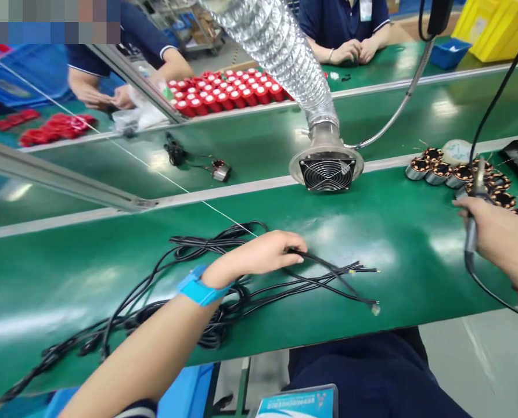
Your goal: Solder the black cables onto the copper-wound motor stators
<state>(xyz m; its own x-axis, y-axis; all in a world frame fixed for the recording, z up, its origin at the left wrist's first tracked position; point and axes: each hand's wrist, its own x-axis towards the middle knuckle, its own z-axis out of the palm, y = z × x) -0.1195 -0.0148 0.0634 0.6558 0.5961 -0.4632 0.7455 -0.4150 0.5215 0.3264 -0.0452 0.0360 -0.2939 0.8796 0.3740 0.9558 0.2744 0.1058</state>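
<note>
My left hand point(276, 251), with a blue band at the wrist, is closed round a black cable point(324, 264). The cable's end, with a small pale tip, points right and towards the table's front edge. Several more black cables point(224, 247) lie coiled and stretched under and around this hand. At the right, my right hand point(496, 229) grips a soldering iron point(471, 235) by its dark handle. The iron's cord hangs below the hand and runs off right. Just beyond that hand sit several motor stators point(438, 172) with copper windings, partly hidden by the hand.
A fume extraction duct point(291, 55) hangs down to a round fan grille point(327, 174). A metal rail borders the green table point(398, 232). Beyond it are red-and-white cylinders point(228, 96), a yellow bin point(498, 29) and two people's hands. A roll of tape point(457, 152) lies by the stators.
</note>
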